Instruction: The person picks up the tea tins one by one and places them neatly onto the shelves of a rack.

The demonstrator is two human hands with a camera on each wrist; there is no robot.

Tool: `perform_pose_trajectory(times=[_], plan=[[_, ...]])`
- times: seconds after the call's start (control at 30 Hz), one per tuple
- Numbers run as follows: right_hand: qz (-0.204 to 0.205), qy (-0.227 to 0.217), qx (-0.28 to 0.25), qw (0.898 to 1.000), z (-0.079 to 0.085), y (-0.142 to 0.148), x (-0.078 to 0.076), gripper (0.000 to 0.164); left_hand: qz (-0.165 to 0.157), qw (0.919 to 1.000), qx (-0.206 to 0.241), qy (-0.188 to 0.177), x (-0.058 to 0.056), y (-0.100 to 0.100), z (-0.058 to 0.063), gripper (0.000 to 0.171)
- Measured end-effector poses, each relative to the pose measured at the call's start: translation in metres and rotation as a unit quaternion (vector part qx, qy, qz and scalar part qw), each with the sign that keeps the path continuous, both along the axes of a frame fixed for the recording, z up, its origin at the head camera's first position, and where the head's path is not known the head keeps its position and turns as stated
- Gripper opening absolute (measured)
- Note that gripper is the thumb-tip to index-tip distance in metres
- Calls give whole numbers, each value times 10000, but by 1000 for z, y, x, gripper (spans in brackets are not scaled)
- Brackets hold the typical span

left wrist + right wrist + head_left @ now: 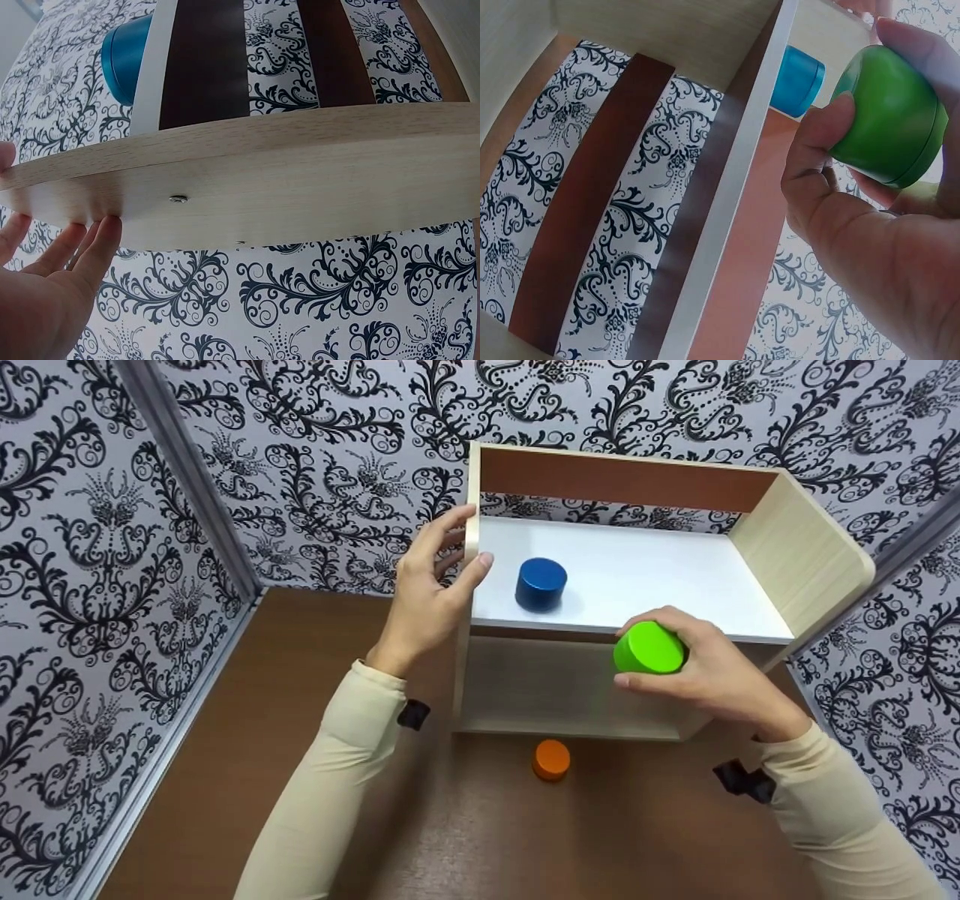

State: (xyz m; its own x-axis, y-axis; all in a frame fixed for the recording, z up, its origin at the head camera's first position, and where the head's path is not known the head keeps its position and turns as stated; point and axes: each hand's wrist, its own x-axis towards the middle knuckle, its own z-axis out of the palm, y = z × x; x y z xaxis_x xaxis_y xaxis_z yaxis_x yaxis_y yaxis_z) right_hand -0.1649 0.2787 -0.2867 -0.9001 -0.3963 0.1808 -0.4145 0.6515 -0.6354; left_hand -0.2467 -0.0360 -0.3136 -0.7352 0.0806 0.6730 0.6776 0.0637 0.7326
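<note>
In the head view my right hand (709, 667) grips a bright green round container (649, 648), held above the front edge of the white shelf board. Thumb and fingers wrap its sides; the right wrist view shows a seam around the green body (889, 116). My left hand (431, 585) holds the left side panel (473, 502) of a small wooden shelf unit, thumb on the front edge and fingers against the outer face. From the left wrist, fingertips (109, 225) press that panel. A blue round container (541, 585) stands upright on the white board (637, 574), near the left panel.
An orange round container (551, 760) sits on the brown tabletop (480, 840), in front of the unit's lower compartment (562, 686). The right side panel (806, 547) rises beyond my right hand. Patterned walls (322, 472) enclose the back and sides.
</note>
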Motion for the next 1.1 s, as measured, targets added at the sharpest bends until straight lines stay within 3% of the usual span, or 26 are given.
perform_pose_trajectory(times=[0.47,0.73,1.1], plan=[[-260,-197,-83,9994,14,-3,-17,47,-69,9999,110,-43,0,0,1,53],[-413,-464,-218,9978,17,-3,-31,51,-65,9999,79,-4,0,-1,0,52],[-613,-491,-199,9967,21,-10,-50,50,-54,9999,80,59,0,0,-1,54]])
